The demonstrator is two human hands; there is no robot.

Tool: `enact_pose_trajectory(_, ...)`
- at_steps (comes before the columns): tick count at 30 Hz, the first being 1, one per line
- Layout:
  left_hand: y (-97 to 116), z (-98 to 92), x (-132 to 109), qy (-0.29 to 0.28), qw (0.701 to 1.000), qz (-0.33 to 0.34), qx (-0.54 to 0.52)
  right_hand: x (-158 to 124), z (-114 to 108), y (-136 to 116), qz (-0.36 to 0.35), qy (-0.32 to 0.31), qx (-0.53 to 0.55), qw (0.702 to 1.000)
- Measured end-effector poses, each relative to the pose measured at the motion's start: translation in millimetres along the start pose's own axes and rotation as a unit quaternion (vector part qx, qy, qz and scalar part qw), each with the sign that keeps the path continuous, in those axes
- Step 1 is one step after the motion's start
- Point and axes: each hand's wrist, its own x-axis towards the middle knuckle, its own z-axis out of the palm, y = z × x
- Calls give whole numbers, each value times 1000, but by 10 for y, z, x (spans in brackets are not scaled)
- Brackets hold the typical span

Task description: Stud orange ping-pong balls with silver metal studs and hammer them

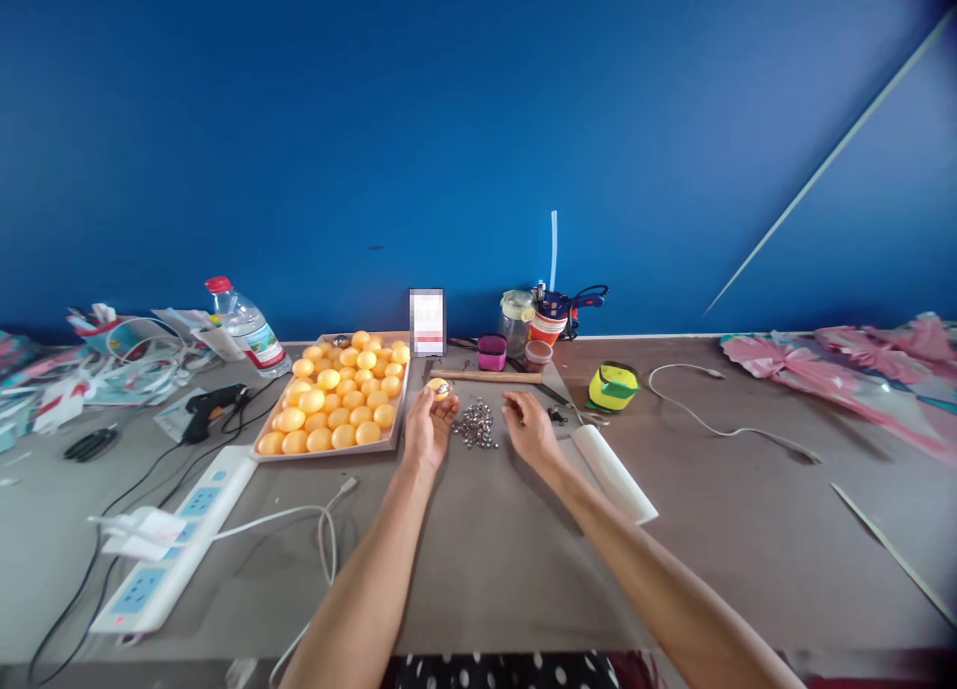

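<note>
My left hand (429, 425) is closed round an orange ball (439, 388) with a small metal part on it, held just right of the tray. My right hand (527, 426) hovers low beside a pile of small shiny metal pieces (477, 425) that lies between both hands; its fingers curl downward, and what they hold, if anything, is hidden. A tray (329, 454) packed with several orange balls (336, 398) sits to the left of my left hand.
A wooden stick (485, 376), pink cup (491, 352), jars and a paper cup stand behind the pile. A yellow-green tape roll (614, 387), white cable and white roll (614, 474) lie right. Power strip (171, 539), glue gun (209, 407), water bottle (246, 328) lie left.
</note>
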Motion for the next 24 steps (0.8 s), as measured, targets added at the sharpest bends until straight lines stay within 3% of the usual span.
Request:
enact_pose_trajectory(5, 8, -8, -7, -10, 999, 21, 35, -121, 163, 66, 32, 22, 39, 998)
enact_pose_trajectory(10, 0, -6, -14, -8, 998, 23, 64, -138, 182, 124, 59, 40, 81, 994)
enact_pose_trajectory(19, -36, 10, -3, 21, 995, 2, 94, -96, 162, 159, 120, 18, 174, 977)
enact_pose_trajectory(24, 62, 111, 23, 16, 988, -9, 153, -100, 189, 165, 129, 9, 182, 975)
